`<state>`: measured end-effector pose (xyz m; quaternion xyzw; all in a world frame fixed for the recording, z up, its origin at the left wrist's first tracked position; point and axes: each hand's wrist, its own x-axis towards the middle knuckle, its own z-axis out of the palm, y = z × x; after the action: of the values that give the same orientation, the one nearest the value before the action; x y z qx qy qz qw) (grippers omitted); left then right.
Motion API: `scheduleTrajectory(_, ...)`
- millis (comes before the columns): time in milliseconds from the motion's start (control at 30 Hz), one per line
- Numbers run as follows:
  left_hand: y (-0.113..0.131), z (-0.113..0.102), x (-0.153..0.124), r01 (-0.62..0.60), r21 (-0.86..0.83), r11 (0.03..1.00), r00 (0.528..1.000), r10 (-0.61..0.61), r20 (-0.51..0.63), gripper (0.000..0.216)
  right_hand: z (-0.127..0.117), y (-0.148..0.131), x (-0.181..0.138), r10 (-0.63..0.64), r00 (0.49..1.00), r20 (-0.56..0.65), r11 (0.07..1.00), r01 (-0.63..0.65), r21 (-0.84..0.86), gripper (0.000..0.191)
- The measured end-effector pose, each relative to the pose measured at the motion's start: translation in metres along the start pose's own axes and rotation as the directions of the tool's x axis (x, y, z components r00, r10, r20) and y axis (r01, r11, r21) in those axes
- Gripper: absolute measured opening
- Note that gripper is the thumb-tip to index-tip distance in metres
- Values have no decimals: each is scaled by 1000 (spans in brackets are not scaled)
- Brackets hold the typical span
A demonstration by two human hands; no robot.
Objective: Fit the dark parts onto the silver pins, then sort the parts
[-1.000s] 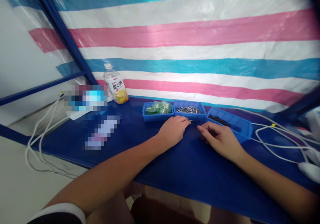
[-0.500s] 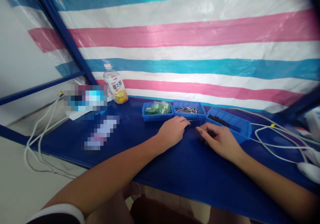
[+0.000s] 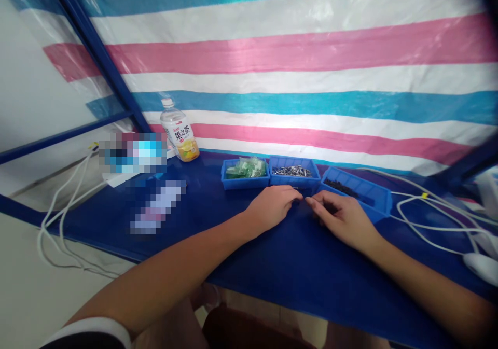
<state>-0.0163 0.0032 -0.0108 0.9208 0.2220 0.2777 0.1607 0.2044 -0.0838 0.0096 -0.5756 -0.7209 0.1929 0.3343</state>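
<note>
My left hand (image 3: pixel 272 206) is closed in a pinch in front of the middle bin, and a thin metal pin (image 3: pixel 296 199) shows at its fingertips. Just to the right, my right hand (image 3: pixel 344 218) has thumb and forefinger pressed together; whatever they hold is too small to make out. A narrow gap separates the two sets of fingertips. Behind my hands stand three blue bins: the left bin (image 3: pixel 243 184) with green translucent pieces (image 3: pixel 245 168), the middle bin (image 3: pixel 290 181) with metal pins (image 3: pixel 293 171), the right bin (image 3: pixel 375 204) with small dark parts (image 3: pixel 341 188).
A drink bottle (image 3: pixel 180 134) stands at the back left of the blue table (image 3: pixel 280 271), near blurred-out items. White cables (image 3: pixel 439 229) and a white mouse (image 3: pixel 481 268) lie on the right. Striped plastic sheeting (image 3: pixel 291 53) hangs behind.
My left hand has moved slightly right and down, its fingertips closer to my right hand, and a pin now shows in them. My right hand has hardly moved.
</note>
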Motion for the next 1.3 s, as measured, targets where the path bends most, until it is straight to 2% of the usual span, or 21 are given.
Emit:
scheduleTrajectory(167,7,-4,5,-8,-124,992,984,-14,-177,31,0,1,0,-17,999,-29,1000,17,3,37)
scheduleTrajectory(267,14,-7,8,-14,-267,963,964,-58,-261,28,2,5,1,-37,997,-72,999,39,28,28)
scheduleTrajectory(333,18,-7,9,1,-414,910,955,-124,-270,26,4,7,2,-44,996,-78,996,50,75,23)
scheduleTrajectory(433,21,-4,10,53,-623,780,944,-242,-223,21,6,10,3,-52,997,-60,990,60,129,19)
scheduleTrajectory(533,23,-4,9,116,-717,688,939,-311,-147,18,8,10,2,-63,996,-70,983,74,170,14)
scheduleTrajectory(733,21,-4,11,166,-753,636,938,-338,-79,18,10,4,1,-86,990,-109,967,109,232,9)
scheduleTrajectory(833,21,-2,11,163,-792,589,924,-372,-86,27,9,2,1,-94,989,-115,961,120,247,23)
scheduleTrajectory(900,23,-2,11,156,-778,609,914,-388,-121,31,7,2,2,-89,987,-131,963,118,240,33)
scheduleTrajectory(967,26,-4,10,180,-736,652,914,-388,-121,32,4,3,2,-64,985,-157,970,99,221,34)
scheduleTrajectory(1100,31,-7,6,282,-697,659,929,-369,27,42,2,5,1,22,974,-224,978,26,208,20)
scheduleTrajectory(1167,32,-5,4,291,-689,663,939,-335,74,44,1,5,1,48,970,-237,985,-7,170,14)
scheduleTrajectory(1300,30,0,4,250,-665,704,963,-254,92,44,1,4,2,-22,979,-204,994,43,102,14)
